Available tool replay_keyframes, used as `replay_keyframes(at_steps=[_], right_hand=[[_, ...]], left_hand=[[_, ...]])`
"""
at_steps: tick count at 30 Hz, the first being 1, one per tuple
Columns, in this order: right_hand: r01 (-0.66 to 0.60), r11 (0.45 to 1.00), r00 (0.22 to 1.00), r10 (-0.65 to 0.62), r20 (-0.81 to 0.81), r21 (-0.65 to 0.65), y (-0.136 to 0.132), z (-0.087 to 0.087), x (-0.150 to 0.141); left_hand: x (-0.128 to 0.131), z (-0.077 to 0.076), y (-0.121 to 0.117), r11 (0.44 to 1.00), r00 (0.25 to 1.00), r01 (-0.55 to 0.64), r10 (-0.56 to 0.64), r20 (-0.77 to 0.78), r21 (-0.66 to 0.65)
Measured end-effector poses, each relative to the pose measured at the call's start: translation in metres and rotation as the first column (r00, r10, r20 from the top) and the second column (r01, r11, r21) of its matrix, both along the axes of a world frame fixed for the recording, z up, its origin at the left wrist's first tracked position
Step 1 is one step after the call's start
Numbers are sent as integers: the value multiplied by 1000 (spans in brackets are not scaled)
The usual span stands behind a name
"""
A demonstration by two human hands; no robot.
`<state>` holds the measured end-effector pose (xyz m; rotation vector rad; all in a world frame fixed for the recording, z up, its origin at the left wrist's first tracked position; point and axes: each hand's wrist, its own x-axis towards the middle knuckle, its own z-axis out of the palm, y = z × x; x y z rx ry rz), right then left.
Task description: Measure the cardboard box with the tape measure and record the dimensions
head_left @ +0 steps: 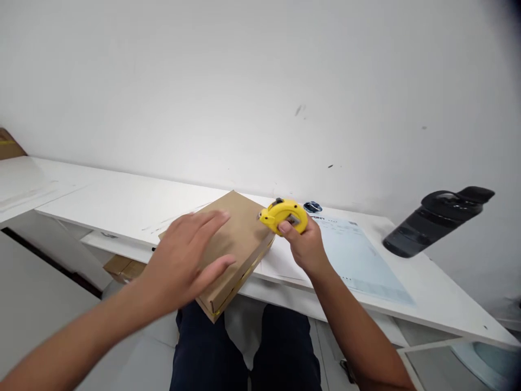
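A flat brown cardboard box (pixel 240 222) lies at an angle on the white table, its near corner jutting past the front edge above my lap. My left hand (pixel 185 258) hovers over the box's left part with fingers and thumb spread, a little blurred. Whether its underside touches the cardboard I cannot tell. In my right hand (pixel 305 239) is a yellow tape measure (pixel 287 214), held above the box's right edge with the thumb on its side. No length of blade can be made out beyond its mouth.
A pale blue printed sheet (pixel 358 255) lies on the white table (pixel 122 195) at right. Beyond it stands a dark bottle (pixel 431 222). A small dark blue item (pixel 312 206) sits by the wall. Another cardboard box (pixel 122 267) rests on the shelf below.
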<state>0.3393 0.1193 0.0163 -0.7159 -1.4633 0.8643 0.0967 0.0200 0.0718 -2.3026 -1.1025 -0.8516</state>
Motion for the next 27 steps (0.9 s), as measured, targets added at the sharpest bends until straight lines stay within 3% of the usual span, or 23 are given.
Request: replay_keyframes(at_steps=[2,4,6,10,14,16,19,21,23,25,27], right_hand=[[-167,985,984,164,-62,-38,-26,0,-5],[-254,964,965,247,-87,-81,-46,2,-10],[-227,968,972,220,-79,-103,-59,5,-12],[-110,983,994,104,-44,-147,-66,10,-9],[-170,969,984,156,-90,-180,-67,9,-11],[-207,960,977,192,-97,-191,-69,8,-15],[-227,953,973,215,-82,-201,-73,6,-14],[-207,958,978,197,-71,-199,-76,4,-8],[-112,979,993,105,-51,-171,-77,-3,1],[87,992,996,-89,-20,-88,-79,-15,11],[297,954,955,-298,10,30,-82,-32,18]], left_hand=[[4,20,22,995,981,100,-102,-166,-20],[11,27,37,977,935,208,-184,-304,47],[15,28,42,961,909,247,-187,-371,121],[9,29,36,970,937,164,-96,-335,181],[6,27,29,945,878,309,-240,-414,107],[8,25,26,918,863,388,-330,-382,85],[5,24,25,901,858,417,-346,-380,121],[-7,24,31,921,892,341,-253,-376,191],[-27,24,45,956,948,173,-96,-302,238],[-54,23,67,984,978,-24,60,-199,177],[-81,20,92,987,977,-161,163,-139,24]])
